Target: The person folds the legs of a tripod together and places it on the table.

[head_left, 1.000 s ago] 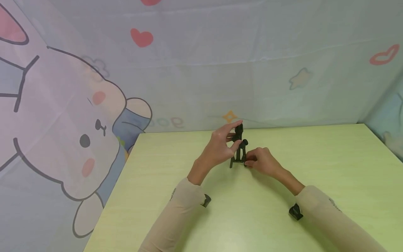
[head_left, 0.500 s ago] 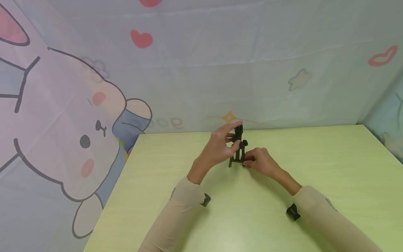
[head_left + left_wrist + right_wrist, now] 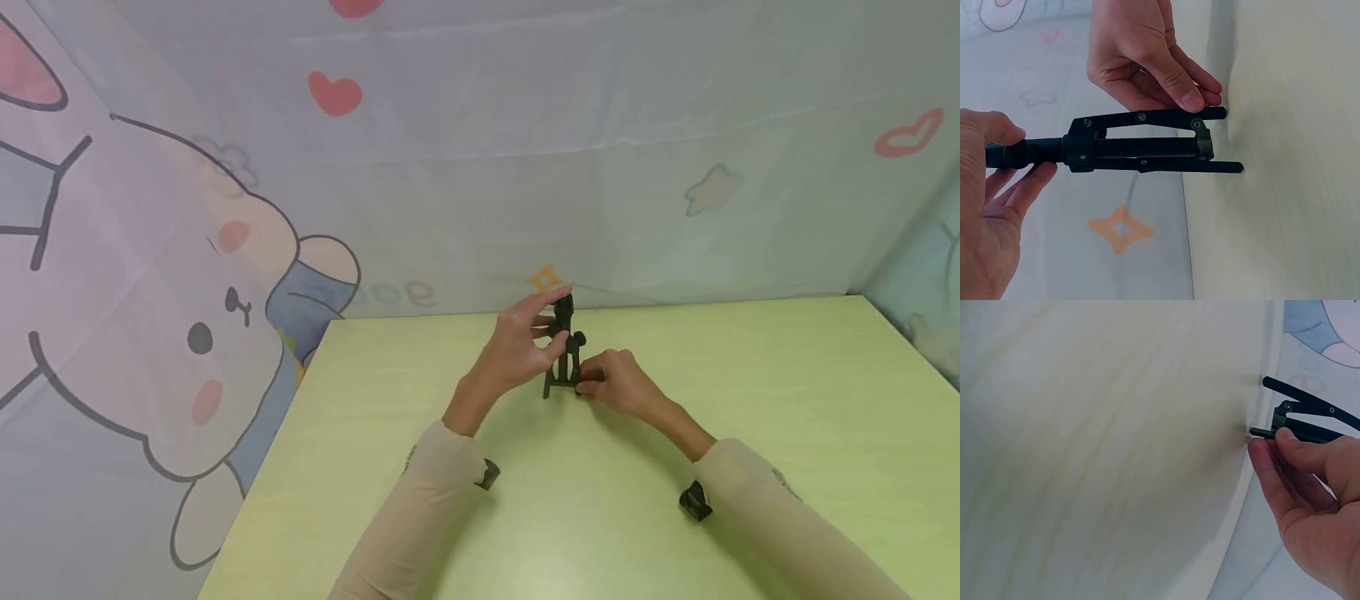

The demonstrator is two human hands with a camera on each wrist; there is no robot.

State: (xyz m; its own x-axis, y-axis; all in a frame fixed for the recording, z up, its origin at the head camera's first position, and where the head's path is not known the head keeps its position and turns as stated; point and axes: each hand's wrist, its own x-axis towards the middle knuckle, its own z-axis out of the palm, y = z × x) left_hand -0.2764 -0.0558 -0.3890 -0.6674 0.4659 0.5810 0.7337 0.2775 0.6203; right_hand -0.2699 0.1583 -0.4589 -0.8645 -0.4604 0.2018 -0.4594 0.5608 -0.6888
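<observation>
A small black tripod (image 3: 563, 362) stands upright near the back of the table, its legs folded close to the centre column. My left hand (image 3: 513, 346) holds its upper part from the left, with the thumb and fingers around the shaft. From the right, my right hand (image 3: 618, 383) pinches one leg low down, near its foot. In the left wrist view the tripod's hinged legs (image 3: 1172, 167) lie nearly parallel. The right wrist view shows another leg (image 3: 1297, 392) angled a little away from the column. My left fingers partly hide the tripod's top.
The pale yellow-green table (image 3: 420, 517) runs back to a wall of printed cloth (image 3: 525, 167). A large cartoon rabbit (image 3: 150, 308) is printed on the left side. Each sleeve has a dark device near its cuff; one device (image 3: 695, 501) shows at the right wrist.
Both hands and the tripod have shifted slightly to the left. The grip of each hand looks the same throughout.
</observation>
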